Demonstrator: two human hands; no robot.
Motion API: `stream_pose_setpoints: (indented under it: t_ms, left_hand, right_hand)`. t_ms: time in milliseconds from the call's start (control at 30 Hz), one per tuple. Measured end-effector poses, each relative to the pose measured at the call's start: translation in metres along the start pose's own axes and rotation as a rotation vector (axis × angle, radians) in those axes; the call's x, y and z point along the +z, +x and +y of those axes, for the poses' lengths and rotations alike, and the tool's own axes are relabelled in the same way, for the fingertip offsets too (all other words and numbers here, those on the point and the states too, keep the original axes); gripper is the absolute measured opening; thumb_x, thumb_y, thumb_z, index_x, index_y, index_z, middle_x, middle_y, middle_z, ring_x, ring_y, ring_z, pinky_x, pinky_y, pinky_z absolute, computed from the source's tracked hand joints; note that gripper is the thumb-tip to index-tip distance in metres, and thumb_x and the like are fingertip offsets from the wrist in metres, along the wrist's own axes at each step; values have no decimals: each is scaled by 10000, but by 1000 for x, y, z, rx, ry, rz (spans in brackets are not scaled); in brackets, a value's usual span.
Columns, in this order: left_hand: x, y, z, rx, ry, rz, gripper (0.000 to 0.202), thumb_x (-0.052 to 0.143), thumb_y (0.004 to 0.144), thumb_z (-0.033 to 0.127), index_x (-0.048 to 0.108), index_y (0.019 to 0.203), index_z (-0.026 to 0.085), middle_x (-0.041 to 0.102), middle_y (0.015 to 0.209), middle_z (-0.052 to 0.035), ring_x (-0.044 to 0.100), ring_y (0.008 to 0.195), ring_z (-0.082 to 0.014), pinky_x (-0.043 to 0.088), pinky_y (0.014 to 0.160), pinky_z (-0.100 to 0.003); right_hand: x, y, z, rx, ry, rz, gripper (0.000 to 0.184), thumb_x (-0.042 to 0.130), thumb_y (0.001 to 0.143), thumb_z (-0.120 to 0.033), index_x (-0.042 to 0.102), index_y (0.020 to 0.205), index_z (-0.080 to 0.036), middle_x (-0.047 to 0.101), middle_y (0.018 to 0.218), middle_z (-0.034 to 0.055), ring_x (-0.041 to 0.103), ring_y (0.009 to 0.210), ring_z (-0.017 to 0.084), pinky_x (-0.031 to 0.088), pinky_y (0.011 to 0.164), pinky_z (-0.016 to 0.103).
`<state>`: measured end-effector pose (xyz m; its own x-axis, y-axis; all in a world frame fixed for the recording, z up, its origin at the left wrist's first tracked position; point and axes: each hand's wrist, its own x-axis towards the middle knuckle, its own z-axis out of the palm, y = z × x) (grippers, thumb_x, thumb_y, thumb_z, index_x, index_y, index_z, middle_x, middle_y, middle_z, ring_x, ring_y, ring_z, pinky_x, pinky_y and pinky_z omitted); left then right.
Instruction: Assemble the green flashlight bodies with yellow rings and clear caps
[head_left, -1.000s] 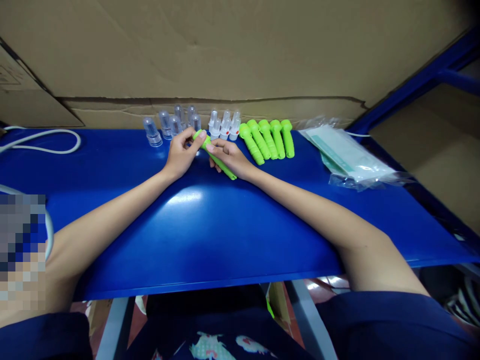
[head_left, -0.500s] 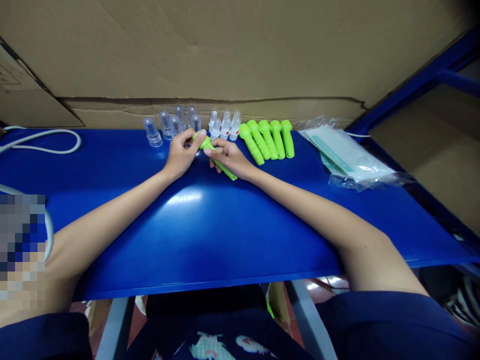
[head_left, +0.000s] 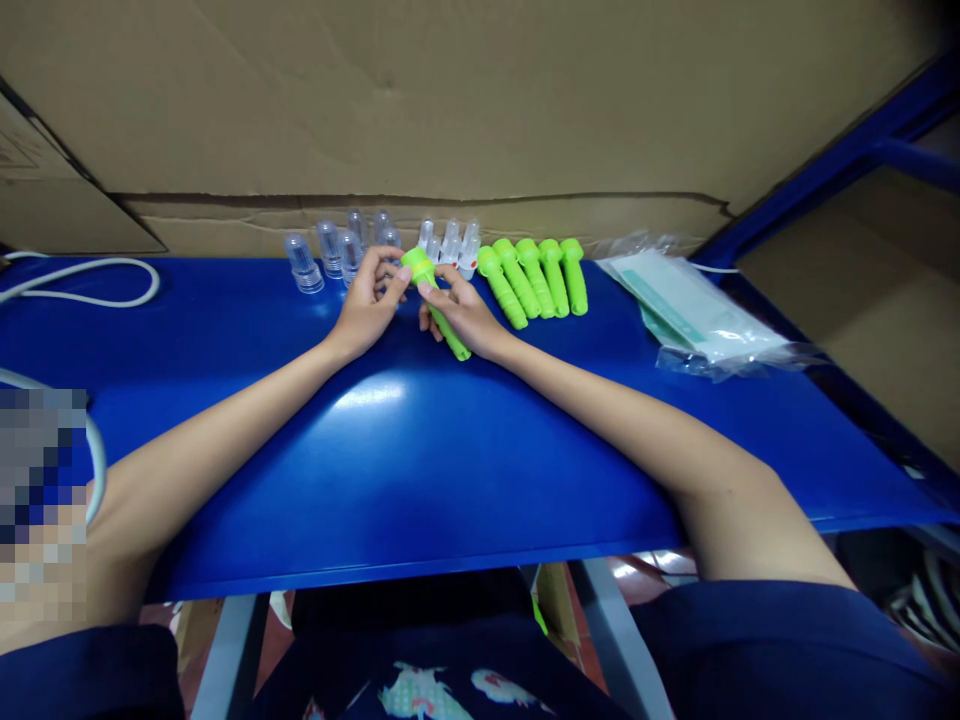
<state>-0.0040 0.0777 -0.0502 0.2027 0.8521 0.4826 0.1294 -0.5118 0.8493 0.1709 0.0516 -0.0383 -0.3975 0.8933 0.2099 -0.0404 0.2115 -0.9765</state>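
Observation:
A lime-green flashlight [head_left: 448,330] lies slantwise between my hands, its wide head up and to the left. My right hand [head_left: 466,312] is closed around the body just below the head, with the thumb on top. Beside the head's left edge is my left hand [head_left: 369,305], its fingers curved and apart, thumb tip at the rim. The whole top of the head shows, not covered by these fingers. Behind my left hand stand several clear plastic caps [head_left: 303,263]. Several small clear-and-white pieces [head_left: 451,244], some with a red dot, stand behind the flashlight.
Several more green flashlights [head_left: 531,280] lie in a row right of my hands. Farther right are clear plastic bags [head_left: 697,305] with pale sheets inside. A white cable [head_left: 90,300] loops at the left. Cardboard [head_left: 420,120] walls the back of the blue table [head_left: 420,480].
My left hand has loosened from the flashlight's head and sits at its left side. The flashlight has tipped slightly more upright in my right hand, uncovering its head.

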Motion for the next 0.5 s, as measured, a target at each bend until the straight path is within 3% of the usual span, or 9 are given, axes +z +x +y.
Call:
stream_pose_setpoints:
  t_ms: [200,500]
  left_hand:
    - [3,0,1,-18,-29,-9,455,655,933,633,539,1150,251,680,857,-17,712,852,-165,572,796,-297]
    - [3,0,3,-31,-58,-14,395,675,943,578,574,1124,242,662,768,4,697,774,-155,571,761,-289]
  right_hand:
    - [1,0,-2,15,14,44,505,661,968,-616,419,1194,-235,619,568,-107,508,387,93,389,398,190]
    - [-2,0,0,12,8,22,440,676,966,-584,415,1082,-249,618,603,-94,513,405,95,408,409,190]
